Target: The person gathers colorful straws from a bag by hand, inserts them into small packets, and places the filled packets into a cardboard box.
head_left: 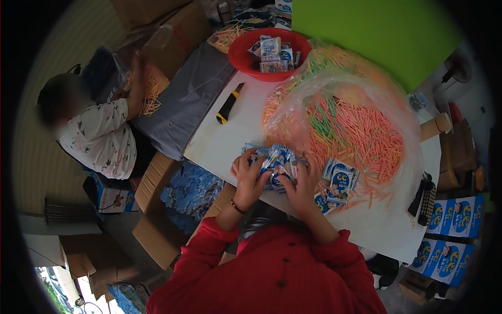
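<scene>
Close to the table's front edge, my left hand (249,177) and my right hand (305,184) are closed around a bunch of small blue-and-white printed packets (279,159). My fingers press on the bunch from both sides, thumbs toward each other; how many packets I grip is hidden. Several similar packets (342,182) lie just right of my right hand. Behind them is a large clear plastic bag (405,112), open, full of thin pink, orange and green sticks (361,131). Loose sticks are scattered near its mouth.
A red bowl (241,58) with packets stands at the back of the white table (209,144). On the tabletop lies a yellow-black utility knife (229,106). An open carton (157,183) of blue wrappers is below left. Another person (102,131) handles sticks at left. Blue boxes (455,215) are right.
</scene>
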Tool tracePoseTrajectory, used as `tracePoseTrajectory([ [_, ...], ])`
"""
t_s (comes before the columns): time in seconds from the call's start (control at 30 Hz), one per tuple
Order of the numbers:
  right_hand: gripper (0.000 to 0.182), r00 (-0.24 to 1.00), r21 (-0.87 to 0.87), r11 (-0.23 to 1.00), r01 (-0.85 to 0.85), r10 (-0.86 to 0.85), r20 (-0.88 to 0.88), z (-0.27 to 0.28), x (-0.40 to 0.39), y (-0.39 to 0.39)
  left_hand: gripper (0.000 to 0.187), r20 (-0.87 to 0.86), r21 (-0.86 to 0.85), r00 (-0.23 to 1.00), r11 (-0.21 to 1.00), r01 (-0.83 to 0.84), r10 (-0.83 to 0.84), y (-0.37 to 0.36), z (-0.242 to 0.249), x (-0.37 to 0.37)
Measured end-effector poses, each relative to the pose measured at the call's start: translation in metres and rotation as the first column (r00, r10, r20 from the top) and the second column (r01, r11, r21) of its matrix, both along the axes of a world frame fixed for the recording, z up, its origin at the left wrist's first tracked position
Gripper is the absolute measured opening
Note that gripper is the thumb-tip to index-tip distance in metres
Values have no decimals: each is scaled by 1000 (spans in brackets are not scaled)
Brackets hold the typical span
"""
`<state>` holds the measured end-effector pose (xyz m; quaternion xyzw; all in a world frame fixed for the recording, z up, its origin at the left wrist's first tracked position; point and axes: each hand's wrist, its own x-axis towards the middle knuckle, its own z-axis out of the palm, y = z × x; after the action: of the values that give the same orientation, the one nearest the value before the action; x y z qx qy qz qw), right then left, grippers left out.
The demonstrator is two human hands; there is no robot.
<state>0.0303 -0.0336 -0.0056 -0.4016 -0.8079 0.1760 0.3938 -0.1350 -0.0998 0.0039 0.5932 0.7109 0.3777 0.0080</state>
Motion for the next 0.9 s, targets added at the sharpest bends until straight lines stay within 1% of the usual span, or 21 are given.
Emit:
tracePoseTrajectory([
  [0.03,51,995,17,998,-62,63,-82,-2,2,-3,43,3,0,1000,1000,-4,5,-5,-1,-2],
  [0.1,48,991,-11,994,-113,112,-67,-3,7,-6,40,109,0,989,995,101,-101,-18,-2,-7],
  [0.13,46,986,-33,987,-156,154,-58,-3,8,-8,40,112,-6,989,995,96,-95,-23,0,-9],
  [0.2,43,979,-63,978,-201,197,-60,3,12,-16,49,201,24,958,979,204,-205,-33,3,-11],
  [0.23,40,970,-88,966,-242,236,-64,5,13,-21,49,203,19,958,979,201,-200,-35,-1,-11],
  [0.27,40,968,-92,965,-246,241,-65,3,15,-26,58,308,112,901,952,283,-304,-37,-10,-12],
  [0.3,41,976,-51,975,-217,218,9,0,18,-31,67,397,213,822,912,349,-407,-39,-18,-11],
  [0.33,42,978,-6,982,-191,191,81,-2,19,-35,67,398,210,825,915,345,-402,-43,-24,-6],
  [0.4,40,985,-35,986,-161,163,51,-3,17,-43,78,681,363,583,896,257,-443,-50,-35,13],
  [0.43,39,992,-61,990,-124,125,22,-3,14,-46,78,683,362,580,895,261,-445,-51,-39,18],
  [0.47,39,992,-59,991,-119,121,24,-7,9,-45,79,783,359,474,915,184,-402,-51,-44,23],
  [0.5,39,980,-123,980,-156,137,-146,-14,2,-41,80,864,344,354,933,107,-359,-50,-46,27],
  [0.53,40,939,-182,962,-204,140,-313,-22,-3,-36,80,864,346,350,932,106,-361,-43,-43,27],
  [0.6,42,934,-162,970,-183,120,-337,-36,-17,-18,79,899,358,242,931,72,-365,-21,-33,17],
  [0.63,45,926,-140,977,-162,101,-364,-36,-24,-8,82,891,342,269,930,132,-365,-8,-22,12],
  [0.67,48,943,-136,978,-156,107,-315,-33,-26,0,82,890,346,270,929,129,-368,4,-28,4],
  [0.73,48,936,-101,980,-173,131,-327,-37,-31,12,88,843,157,479,963,217,-245,23,-37,-5],
  [0.77,48,929,-74,980,-186,150,-339,-39,-31,15,85,898,185,360,960,210,-252,26,-34,-5],
  [0.8,48,929,-67,981,-183,150,-339,-32,-29,13,85,896,191,360,958,213,-259,25,-32,-3],
  [0.87,49,991,-32,997,-74,70,-113,-18,-22,6,84,922,207,275,947,244,-272,20,-29,-2],
  [0.9,49,991,-29,997,-71,68,-116,-8,-17,1,84,921,208,277,946,247,-275,14,-28,-4],
])
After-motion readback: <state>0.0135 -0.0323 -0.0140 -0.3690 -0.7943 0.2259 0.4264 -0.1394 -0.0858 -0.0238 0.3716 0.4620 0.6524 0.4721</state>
